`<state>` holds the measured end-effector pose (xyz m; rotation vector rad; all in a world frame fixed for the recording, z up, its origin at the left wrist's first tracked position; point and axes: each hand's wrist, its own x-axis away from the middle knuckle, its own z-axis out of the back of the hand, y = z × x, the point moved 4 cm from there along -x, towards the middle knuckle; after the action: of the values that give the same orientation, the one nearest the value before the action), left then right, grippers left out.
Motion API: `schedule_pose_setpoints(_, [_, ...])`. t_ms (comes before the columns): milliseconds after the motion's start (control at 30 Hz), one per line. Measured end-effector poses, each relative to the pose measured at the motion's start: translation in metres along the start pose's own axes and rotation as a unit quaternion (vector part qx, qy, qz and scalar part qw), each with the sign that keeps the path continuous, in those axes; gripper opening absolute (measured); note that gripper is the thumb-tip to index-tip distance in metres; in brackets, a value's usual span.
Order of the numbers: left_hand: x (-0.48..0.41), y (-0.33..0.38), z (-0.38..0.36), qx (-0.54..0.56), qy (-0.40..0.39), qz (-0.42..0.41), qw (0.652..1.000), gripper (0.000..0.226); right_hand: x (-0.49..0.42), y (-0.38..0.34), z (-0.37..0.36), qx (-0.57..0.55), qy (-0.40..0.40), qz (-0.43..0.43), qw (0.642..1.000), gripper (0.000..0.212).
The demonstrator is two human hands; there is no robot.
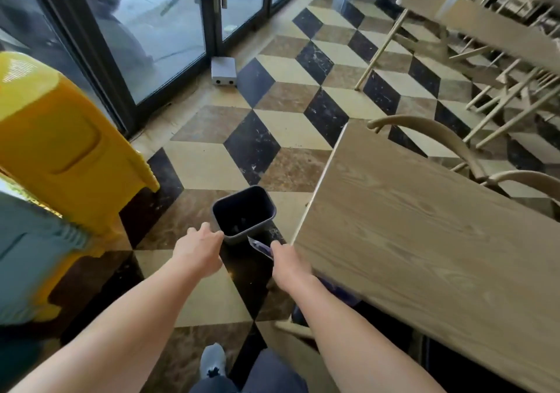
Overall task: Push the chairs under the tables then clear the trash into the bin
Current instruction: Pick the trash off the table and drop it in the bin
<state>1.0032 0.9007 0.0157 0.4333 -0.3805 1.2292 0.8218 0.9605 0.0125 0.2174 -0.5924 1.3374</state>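
The one camera on my head is looking forward and steeply down, close over my outstretched arms, taking in the checkered floor [212,162] and the tabletop [424,241] edge.

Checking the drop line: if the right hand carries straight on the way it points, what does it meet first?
Probably the near rim of the small dark plastic bin on the floor; the right hand and its clear wrapper aim there, though depth is unclear.

A small dark grey bin [244,214] is standing upright and open on the checkered floor beside the wooden table [424,241]; a thin clear plastic wrapper [260,246] is hanging just beside its near rim. Curved-back wooden chairs [430,138] are sitting tucked at the table's far edge.
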Motion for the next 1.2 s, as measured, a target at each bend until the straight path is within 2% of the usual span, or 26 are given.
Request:
schedule_pose_setpoints(233, [-0.024,-0.028,0.008,-0.007,-0.006,0.009,1.000,0.038,-0.041,-0.017,0.014,0.100,-0.015,0.043,0.994,0.026])
schedule_pose_setpoints(400, [-0.081,-0.023,0.024,-0.030,-0.019,-0.010,0.999,0.039,-0.095,-0.003,0.026,0.104,-0.036,0.028,0.993,0.022])
schedule_pose_setpoints(733, [-0.209,0.005,0.059,-0.022,-0.061,-0.028,0.997,0.043,-0.225,0.033,0.075,0.117,-0.083,0.001,0.990,0.029])
schedule_pose_setpoints(967, [-0.255,-0.004,0.062,0.009,-0.083,-0.031,0.996,0.034,-0.272,0.019,0.083,0.165,-0.100,0.006,0.981,0.030])
schedule_pose_setpoints(1200, [-0.289,-0.022,0.059,0.040,-0.099,-0.028,0.994,0.039,-0.303,-0.009,0.073,0.197,-0.115,0.010,0.974,0.030])
